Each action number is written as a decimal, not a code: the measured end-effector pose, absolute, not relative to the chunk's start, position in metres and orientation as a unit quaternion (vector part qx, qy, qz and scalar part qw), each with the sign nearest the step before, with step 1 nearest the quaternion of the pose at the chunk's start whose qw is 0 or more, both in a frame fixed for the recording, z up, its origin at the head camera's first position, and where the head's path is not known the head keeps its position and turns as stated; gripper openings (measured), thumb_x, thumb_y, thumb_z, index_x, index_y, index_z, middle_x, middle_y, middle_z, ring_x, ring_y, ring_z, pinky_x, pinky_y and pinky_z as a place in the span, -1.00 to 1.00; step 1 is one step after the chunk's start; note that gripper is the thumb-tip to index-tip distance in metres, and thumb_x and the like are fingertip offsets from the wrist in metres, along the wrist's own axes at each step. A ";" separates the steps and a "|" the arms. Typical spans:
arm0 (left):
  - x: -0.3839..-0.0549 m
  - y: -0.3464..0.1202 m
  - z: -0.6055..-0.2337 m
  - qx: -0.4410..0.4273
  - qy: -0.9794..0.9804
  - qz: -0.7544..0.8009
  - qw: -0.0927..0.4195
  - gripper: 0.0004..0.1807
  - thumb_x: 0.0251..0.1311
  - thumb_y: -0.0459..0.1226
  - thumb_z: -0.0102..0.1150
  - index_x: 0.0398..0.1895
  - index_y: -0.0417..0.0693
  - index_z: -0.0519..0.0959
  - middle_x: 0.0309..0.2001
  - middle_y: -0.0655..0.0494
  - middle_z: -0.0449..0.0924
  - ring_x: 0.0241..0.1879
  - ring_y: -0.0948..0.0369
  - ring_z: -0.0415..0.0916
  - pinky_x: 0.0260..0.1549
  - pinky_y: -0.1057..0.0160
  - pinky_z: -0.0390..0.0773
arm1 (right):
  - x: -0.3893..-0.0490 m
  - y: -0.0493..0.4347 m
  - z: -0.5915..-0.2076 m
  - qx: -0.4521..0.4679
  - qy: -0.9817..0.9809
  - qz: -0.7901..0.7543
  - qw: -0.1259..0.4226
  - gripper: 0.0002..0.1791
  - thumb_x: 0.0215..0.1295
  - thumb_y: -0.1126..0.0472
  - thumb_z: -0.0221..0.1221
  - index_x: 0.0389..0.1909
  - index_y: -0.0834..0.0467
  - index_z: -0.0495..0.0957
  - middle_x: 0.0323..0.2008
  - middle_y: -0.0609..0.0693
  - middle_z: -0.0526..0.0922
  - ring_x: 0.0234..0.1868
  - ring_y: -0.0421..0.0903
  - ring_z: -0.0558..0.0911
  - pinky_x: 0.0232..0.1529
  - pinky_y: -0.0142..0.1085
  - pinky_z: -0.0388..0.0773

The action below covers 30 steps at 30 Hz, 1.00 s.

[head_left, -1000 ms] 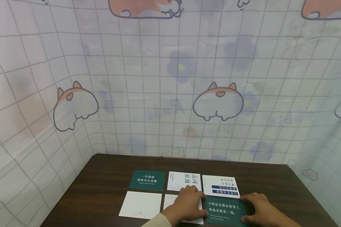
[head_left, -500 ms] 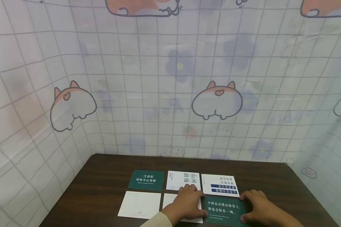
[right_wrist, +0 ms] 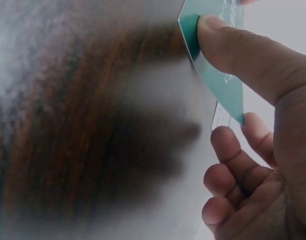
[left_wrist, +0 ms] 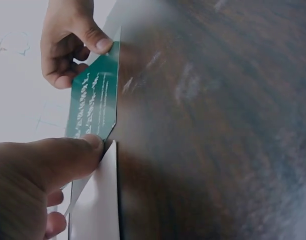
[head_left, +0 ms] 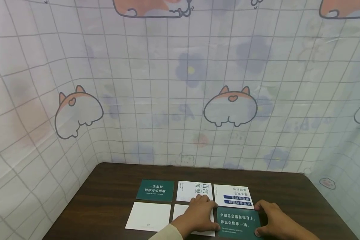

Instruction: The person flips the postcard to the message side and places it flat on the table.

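Observation:
A green postcard with white lettering (head_left: 237, 224) lies at the near right of two rows of cards on the dark table. My left hand (head_left: 198, 215) holds its left side, thumb at the near corner and fingers at the far one. On the opposite side my right hand (head_left: 273, 218) grips it the same way, thumb and index finger at the two corners. In the right wrist view the right thumb (right_wrist: 233, 47) presses on the card's face while the other fingers curl loosely. A white card (head_left: 179, 210) is partly hidden beneath my left hand.
Behind are a second green card (head_left: 155, 190), a white card with green characters (head_left: 187, 190) and a white card with blue bars (head_left: 232, 196). A mostly blank white card (head_left: 148, 216) lies at near left. A patterned cloth (head_left: 156, 66) hangs behind the table (head_left: 87, 203).
The view shifts slightly. Both hands stay at the green postcard's sides; the right hand's index finger has moved a little away at the far corner.

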State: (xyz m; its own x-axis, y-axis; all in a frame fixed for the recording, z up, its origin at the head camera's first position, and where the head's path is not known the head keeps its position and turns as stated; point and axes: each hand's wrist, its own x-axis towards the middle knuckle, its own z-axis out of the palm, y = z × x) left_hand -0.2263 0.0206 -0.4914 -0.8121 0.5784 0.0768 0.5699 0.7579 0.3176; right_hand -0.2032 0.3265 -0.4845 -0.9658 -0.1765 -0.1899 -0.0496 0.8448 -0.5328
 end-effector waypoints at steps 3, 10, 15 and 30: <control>-0.225 0.022 -0.491 0.306 0.937 0.168 0.000 -0.30 -0.13 0.22 0.59 0.10 0.18 0.67 -0.14 0.34 0.49 -0.18 0.34 0.27 -0.09 0.19 0.37 | -0.202 0.328 -0.485 -0.069 0.949 -0.284 0.115 -0.16 -0.22 -0.01 0.67 0.05 0.16 0.43 -0.10 0.10 0.46 -0.13 0.02 0.48 -0.07 0.04 0.54; -0.222 0.022 -0.492 0.302 0.937 0.176 -0.021 -0.28 -0.15 0.20 0.61 0.12 0.18 0.64 -0.14 0.38 0.52 -0.18 0.35 0.29 -0.12 0.22 0.35 | -0.197 0.331 -0.484 -0.105 0.938 -0.315 0.105 -0.14 -0.14 0.01 0.64 0.09 0.25 0.35 -0.32 0.00 0.42 -0.32 -0.06 0.50 -0.28 -0.21 0.44; -0.221 0.020 -0.494 0.299 0.935 0.191 -0.016 -0.30 -0.14 0.15 0.62 0.10 0.16 0.63 -0.20 0.41 0.52 -0.21 0.36 0.29 -0.14 0.22 0.34 | -0.193 0.331 -0.485 -0.121 0.928 -0.335 0.108 -0.12 -0.10 -0.01 0.62 0.12 0.26 0.33 -0.31 0.02 0.40 -0.34 -0.04 0.48 -0.35 -0.27 0.40; -0.216 0.022 -0.498 0.273 0.901 0.335 0.028 -0.36 -0.01 -0.17 0.61 0.17 0.02 0.54 -0.45 0.58 0.54 -0.31 0.45 0.33 -0.09 0.26 0.39 | -0.189 0.338 -0.492 -0.109 0.910 -0.390 0.090 -0.33 0.14 0.21 0.49 0.17 0.30 0.34 -0.34 0.00 0.46 -0.35 -0.14 0.48 -0.35 -0.32 0.42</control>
State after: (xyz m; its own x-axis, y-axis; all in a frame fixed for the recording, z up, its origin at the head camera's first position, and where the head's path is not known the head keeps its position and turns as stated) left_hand -0.2159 0.0220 -0.4976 -0.8490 0.5114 0.1330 0.4739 0.6256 0.6198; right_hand -0.1889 0.3382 -0.4922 -0.9599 -0.2692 -0.0789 -0.1284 0.6716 -0.7297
